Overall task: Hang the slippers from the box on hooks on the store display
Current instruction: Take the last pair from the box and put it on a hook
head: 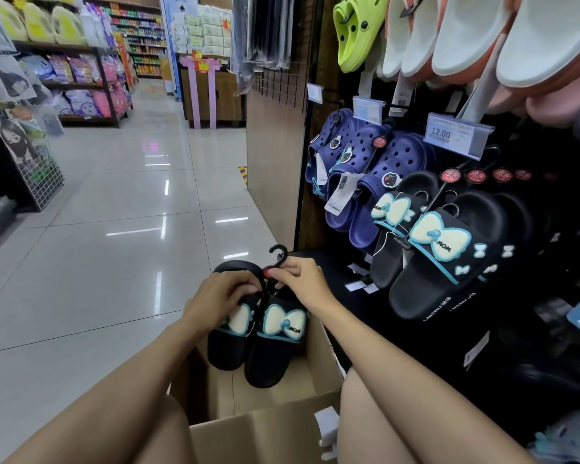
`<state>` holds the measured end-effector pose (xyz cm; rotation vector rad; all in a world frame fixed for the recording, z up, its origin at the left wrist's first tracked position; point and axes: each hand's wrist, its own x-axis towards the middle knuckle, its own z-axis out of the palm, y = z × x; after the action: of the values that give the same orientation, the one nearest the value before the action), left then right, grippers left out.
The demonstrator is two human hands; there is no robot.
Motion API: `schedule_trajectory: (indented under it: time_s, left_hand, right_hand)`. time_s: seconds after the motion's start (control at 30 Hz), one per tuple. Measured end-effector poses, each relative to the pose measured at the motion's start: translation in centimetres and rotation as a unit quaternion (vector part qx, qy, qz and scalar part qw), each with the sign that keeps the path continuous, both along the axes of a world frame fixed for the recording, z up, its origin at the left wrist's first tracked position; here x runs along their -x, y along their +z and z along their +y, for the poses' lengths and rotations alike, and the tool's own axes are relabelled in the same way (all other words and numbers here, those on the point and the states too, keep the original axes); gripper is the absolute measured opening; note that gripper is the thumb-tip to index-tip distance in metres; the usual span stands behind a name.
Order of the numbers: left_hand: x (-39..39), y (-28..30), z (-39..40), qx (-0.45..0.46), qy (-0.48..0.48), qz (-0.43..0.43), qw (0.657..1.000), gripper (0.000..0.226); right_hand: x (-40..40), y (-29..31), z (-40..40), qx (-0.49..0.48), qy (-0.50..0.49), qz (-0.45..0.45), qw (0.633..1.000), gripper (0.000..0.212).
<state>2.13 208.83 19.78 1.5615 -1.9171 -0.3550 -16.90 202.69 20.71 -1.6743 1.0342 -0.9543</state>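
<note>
A pair of black slippers (272, 349) with cream and teal bows hangs on a black plastic hanger (279, 254) above the open cardboard box (265, 426). My left hand (221, 296) grips the top of the left slipper. My right hand (298, 279) pinches the hanger's stem just below its hook, by a red round tag. To the right, matching black bow slippers (442, 256) hang on the store display under a price tag reading 12.00 (456, 133).
Blue clogs (359, 175) hang left of the black pairs; lime and white-orange slippers (449, 35) hang above. A wooden end panel (272, 169) borders the display. Shiny tiled aisle floor (121, 236) lies to the left, with product shelves (74, 61) beyond.
</note>
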Motion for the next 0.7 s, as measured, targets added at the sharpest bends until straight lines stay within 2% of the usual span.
schedule_trajectory:
  time_s: [0.1, 0.2, 0.37, 0.43, 0.57, 0.63, 0.7]
  left_hand:
    - [0.0, 0.1, 0.3, 0.000, 0.011, -0.012, 1.000, 0.022]
    - [0.3, 0.5, 0.7, 0.016, 0.015, -0.005, 1.000, 0.018]
    - [1.3, 1.6, 1.3, 0.060, 0.029, 0.021, 0.998, 0.006]
    - [1.9, 2.4, 1.5, 0.079, 0.050, 0.016, 0.995, 0.011]
    - [3.5, 4.1, 2.0, 0.085, 0.093, 0.008, 0.992, 0.010]
    - [4.1, 4.8, 2.2, 0.089, 0.094, 0.012, 0.991, 0.012]
    - [4.3, 5.3, 2.2, 0.091, 0.085, 0.055, 0.991, 0.010]
  right_hand:
    - [0.3, 0.0, 0.7, -0.005, 0.005, 0.006, 1.000, 0.014]
    - [0.5, 0.5, 1.5, 0.010, -0.006, 0.007, 1.000, 0.016]
    - [0.9, 2.2, 2.6, 0.042, -0.067, -0.020, 0.997, 0.007]
    - [1.2, 3.2, 2.9, 0.064, -0.078, -0.016, 0.995, 0.011]
    - [2.7, 5.6, 3.1, 0.116, -0.104, 0.058, 0.986, 0.028]
    - [3.8, 6.9, 3.3, 0.132, -0.133, 0.082, 0.979, 0.021]
    - [4.9, 8.1, 4.0, 0.141, -0.160, 0.105, 0.971, 0.015]
